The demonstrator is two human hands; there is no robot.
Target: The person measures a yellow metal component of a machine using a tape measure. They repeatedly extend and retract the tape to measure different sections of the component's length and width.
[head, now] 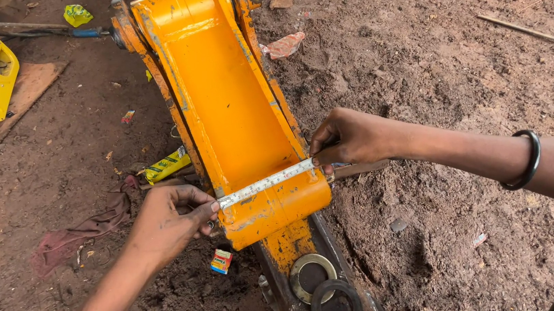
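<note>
The left hand (pixel 167 222) is pinching the hooked end of a measuring tape (pixel 266 183) against the near left edge of the orange steel bracket (pixel 230 105). The right hand (pixel 350 137) is pressing the tape's other end on the right edge. Keeping it taut and square would probably read best. A rag (pixel 86 230) is lying left of the left hand; metal rings (pixel 322 288) are sitting below both.
</note>
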